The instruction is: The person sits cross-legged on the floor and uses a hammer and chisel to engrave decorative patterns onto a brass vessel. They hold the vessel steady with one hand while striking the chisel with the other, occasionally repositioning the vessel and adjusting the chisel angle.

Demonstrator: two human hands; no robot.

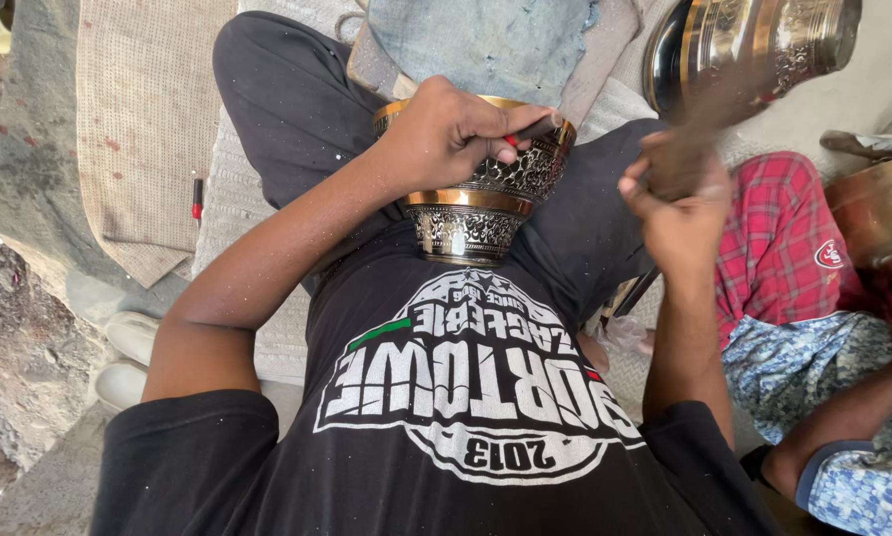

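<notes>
A seated person wedges an engraved metal bowl (476, 189) between the thighs, against the belly, so it stays put. The left hand (446, 134) rests on its rim, its grip closed around a slim punch (535, 127) angled onto the patterned band. The right hand (676, 203) is raised beside it, fist closed on a motion-blurred hammer (724, 89). A neighbour in a checked sleeve (778, 238) sits close.
</notes>
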